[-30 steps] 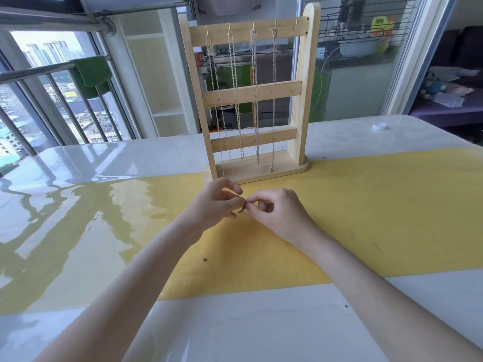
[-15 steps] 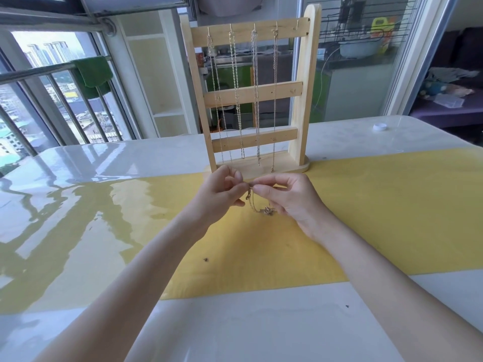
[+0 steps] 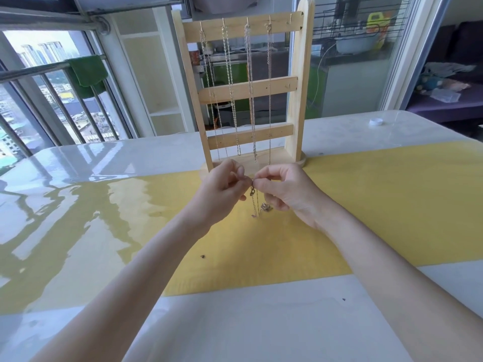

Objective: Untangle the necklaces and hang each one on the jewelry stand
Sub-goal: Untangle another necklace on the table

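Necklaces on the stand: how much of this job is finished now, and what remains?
Done: four chains hang from the jewelry stand top bar. In hand: left hand and right hand pinch one necklace, its lower end knotted. Left: untangle it; the rightmost hook looks free.

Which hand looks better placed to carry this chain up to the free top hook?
Probably the right hand: it pinches the necklace alongside the left hand, and sits nearer the free hook at the top rail's right end on the jewelry stand.
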`<state>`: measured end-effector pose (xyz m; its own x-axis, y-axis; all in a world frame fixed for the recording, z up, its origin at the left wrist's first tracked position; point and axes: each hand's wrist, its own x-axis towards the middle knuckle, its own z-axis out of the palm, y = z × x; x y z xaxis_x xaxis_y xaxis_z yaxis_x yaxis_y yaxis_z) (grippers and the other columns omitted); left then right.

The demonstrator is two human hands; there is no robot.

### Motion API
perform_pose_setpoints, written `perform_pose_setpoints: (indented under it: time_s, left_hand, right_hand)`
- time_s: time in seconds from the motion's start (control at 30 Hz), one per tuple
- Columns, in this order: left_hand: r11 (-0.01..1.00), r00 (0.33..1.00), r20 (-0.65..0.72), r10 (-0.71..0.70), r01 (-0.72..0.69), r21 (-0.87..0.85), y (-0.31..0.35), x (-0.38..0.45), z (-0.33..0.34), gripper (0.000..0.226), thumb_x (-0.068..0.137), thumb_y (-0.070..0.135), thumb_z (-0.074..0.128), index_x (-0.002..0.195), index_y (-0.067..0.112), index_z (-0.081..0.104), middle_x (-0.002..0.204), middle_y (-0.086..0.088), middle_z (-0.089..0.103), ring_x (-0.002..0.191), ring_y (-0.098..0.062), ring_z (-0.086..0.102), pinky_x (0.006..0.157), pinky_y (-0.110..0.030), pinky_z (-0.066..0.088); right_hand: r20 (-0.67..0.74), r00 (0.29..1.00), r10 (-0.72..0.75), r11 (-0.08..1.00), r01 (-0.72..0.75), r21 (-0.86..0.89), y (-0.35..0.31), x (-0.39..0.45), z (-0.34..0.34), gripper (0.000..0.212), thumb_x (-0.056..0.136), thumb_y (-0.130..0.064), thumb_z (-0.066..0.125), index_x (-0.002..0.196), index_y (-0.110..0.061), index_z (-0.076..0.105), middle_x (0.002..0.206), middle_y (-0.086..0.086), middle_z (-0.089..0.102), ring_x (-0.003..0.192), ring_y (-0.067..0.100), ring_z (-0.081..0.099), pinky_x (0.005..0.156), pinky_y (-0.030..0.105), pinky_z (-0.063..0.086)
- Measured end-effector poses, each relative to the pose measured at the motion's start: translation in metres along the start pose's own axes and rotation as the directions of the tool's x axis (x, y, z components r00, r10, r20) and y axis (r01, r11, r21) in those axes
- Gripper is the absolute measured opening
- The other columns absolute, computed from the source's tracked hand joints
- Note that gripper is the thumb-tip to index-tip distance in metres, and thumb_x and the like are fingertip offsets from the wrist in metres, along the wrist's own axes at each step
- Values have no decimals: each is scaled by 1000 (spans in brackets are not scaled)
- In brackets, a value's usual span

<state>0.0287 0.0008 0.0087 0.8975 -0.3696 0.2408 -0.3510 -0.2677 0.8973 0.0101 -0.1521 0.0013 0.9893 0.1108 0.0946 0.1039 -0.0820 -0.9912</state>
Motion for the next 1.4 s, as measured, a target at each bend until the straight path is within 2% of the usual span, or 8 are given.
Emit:
perform_pose_setpoints:
  time_s: [0.27,0.43,0.57,0.77,0.87,1.0,1.17,1.4]
  left_hand:
    - [990,993,92,-79,89,-107,0,-3,1,26,96,0,48,75,14,38,72,-5,40,64,-11,40,63,-16,44]
    - [990,998,50,24,-31,139,-1,-2,1,29,96,0,46,74,17,37,67,2,46,58,-7,45,64,-20,43]
    - [990,995,-67,80,-71,119,1,-2,-8,24,94,-1,49,77,15,42,77,-3,48,66,-13,51,62,-17,50]
    - [987,985,85,151,-155,45,8,-5,5,20,83,4,69,88,15,53,81,5,58,73,-4,60,69,-20,52]
    - [982,983,55,174,-178,69,4,-5,7,25,81,1,71,88,18,54,78,5,58,68,-5,59,66,-17,49]
    - [989,991,39,132,-134,64,5,-6,5,23,81,-1,70,90,15,55,78,3,60,64,-7,60,64,-16,48]
    - [1000,995,96,-26,26,-2,7,-6,-2,18,85,-4,62,86,12,54,76,3,63,71,-16,64,77,-37,54]
    - [910,964,135,-231,263,-320,12,-5,-8,15,89,-5,56,85,7,48,72,-6,59,67,-15,63,71,-25,57]
  right_hand:
    - [157,986,60,998,-65,26,3,3,-9,14,91,-3,55,77,-3,57,43,-1,36,38,8,30,39,17,21]
    - [261,961,89,986,-121,113,9,4,-16,17,69,-18,67,74,-4,57,50,0,38,38,7,31,38,17,22]
    - [208,975,81,948,-140,287,9,4,-21,27,51,-26,69,67,-10,53,58,1,37,37,7,34,38,16,21]
    - [169,982,79,958,-122,258,12,6,-15,24,55,-21,68,66,-12,49,54,-1,35,37,7,33,36,15,20]
    - [188,980,61,969,-103,225,11,6,-14,22,59,-21,67,68,-10,51,52,-3,35,38,7,33,37,17,19]
    - [155,987,49,983,-75,169,11,5,-16,16,76,-13,68,67,-8,55,49,-4,37,40,7,35,37,17,22]
    - [70,996,63,997,-66,37,6,1,-18,24,88,-8,60,64,-8,57,45,1,41,39,8,35,38,16,25]
    - [116,992,49,999,-49,-1,1,-1,-17,23,88,-11,61,66,-7,58,43,-5,41,39,6,34,39,15,24]
